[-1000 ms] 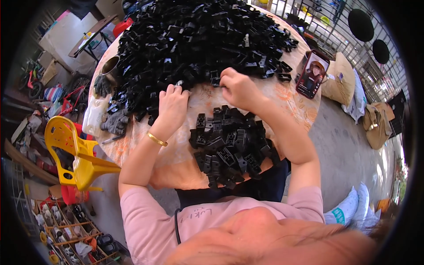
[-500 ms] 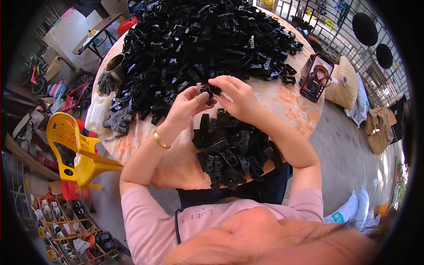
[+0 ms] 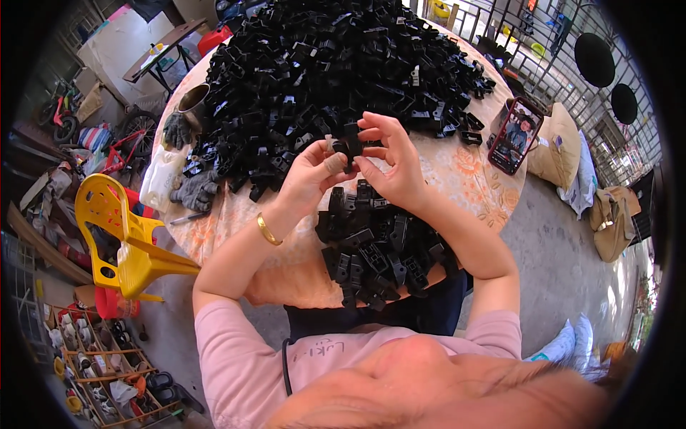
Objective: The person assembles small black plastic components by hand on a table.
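Observation:
A small black plastic part is pinched between the thumb and fingers of my left hand, above the table's middle. Something wraps the left thumb, and a gold bangle circles that wrist. Close on the part's right side is my right hand, its fingers spread and curved; whether a fingertip touches the part I cannot tell. A large heap of black plastic parts covers the far side of the table. Nearer my body lies a smaller pile of black parts.
The round table wears a flowered cloth. At its right stands a phone with a lit screen. Dark gloves, a white plastic container and a metal cup sit at the left. Beside the table is a yellow chair.
My right hand's fingers have spread from a bent, closed grasp at the part. The part now stands more upright in my left hand. The phone's picture differs.

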`<action>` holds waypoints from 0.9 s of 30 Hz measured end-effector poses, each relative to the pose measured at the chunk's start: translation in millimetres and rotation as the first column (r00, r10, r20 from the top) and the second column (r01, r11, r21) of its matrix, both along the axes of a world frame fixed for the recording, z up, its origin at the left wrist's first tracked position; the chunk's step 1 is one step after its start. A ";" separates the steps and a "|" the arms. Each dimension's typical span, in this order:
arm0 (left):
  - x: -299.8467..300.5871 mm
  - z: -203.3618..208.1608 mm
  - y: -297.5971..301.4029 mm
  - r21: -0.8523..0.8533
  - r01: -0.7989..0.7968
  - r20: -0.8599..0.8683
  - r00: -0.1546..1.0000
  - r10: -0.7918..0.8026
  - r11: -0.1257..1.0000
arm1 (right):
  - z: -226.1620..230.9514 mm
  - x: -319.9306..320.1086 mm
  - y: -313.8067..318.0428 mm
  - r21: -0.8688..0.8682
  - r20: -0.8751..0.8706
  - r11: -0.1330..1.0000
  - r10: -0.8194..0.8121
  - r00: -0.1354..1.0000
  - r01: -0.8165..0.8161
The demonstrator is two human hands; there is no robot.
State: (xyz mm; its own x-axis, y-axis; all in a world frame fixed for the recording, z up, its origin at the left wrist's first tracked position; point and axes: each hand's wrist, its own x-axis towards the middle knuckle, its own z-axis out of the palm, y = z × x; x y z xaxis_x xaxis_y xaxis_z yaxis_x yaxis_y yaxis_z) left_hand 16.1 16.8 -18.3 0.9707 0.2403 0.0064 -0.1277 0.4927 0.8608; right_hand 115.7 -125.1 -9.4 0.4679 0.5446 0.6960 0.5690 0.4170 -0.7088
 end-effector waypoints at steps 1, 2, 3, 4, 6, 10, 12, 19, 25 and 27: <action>-0.9 1.2 -0.1 0.031 -0.011 -0.006 1.000 0.011 0.999 | -0.6 -1.0 -0.6 -0.012 -0.048 1.000 0.019 0.999 -0.019; -1.6 1.0 0.1 0.032 -0.014 -0.006 1.000 0.014 0.999 | -0.9 -1.4 -1.2 -0.024 -0.096 0.999 0.036 0.995 -0.039; -2.3 0.6 0.3 0.029 -0.035 -0.007 0.999 0.035 0.999 | -0.2 -0.9 -2.1 -0.023 -0.095 0.999 0.039 0.995 -0.041; -2.5 0.4 0.2 0.026 -0.054 -0.007 0.999 0.054 0.998 | 2.0 -0.2 -4.3 -0.073 -0.114 0.995 0.063 0.991 -0.071; -1.7 -2.1 6.4 0.012 -0.012 -0.018 1.000 0.013 1.000 | 4.6 1.7 -7.4 -0.122 -0.133 0.987 0.086 0.987 -0.103; -1.6 -6.5 7.6 -0.037 0.077 -0.037 0.996 -0.078 0.996 | 6.5 4.4 -7.8 -0.111 0.015 0.990 0.091 0.996 -0.089; -1.4 -4.2 5.5 -0.002 0.051 -0.058 0.997 -0.051 0.999 | 8.1 4.4 -8.3 -0.107 0.033 0.990 0.099 0.995 -0.095; -2.4 -1.7 -2.7 0.266 -0.031 -0.044 0.998 0.044 0.963 | 4.9 5.7 -9.4 -0.226 0.420 0.973 0.056 0.906 0.044; -6.9 -8.6 11.6 0.000 0.106 -0.055 0.993 -0.106 0.994 | 7.8 -2.8 -8.2 -0.192 0.841 0.959 0.051 0.538 0.210; -3.9 -13.5 16.1 -0.128 0.116 -0.156 0.978 -0.136 0.985 | 9.7 -6.9 -9.5 -0.190 0.874 0.956 0.060 0.483 0.225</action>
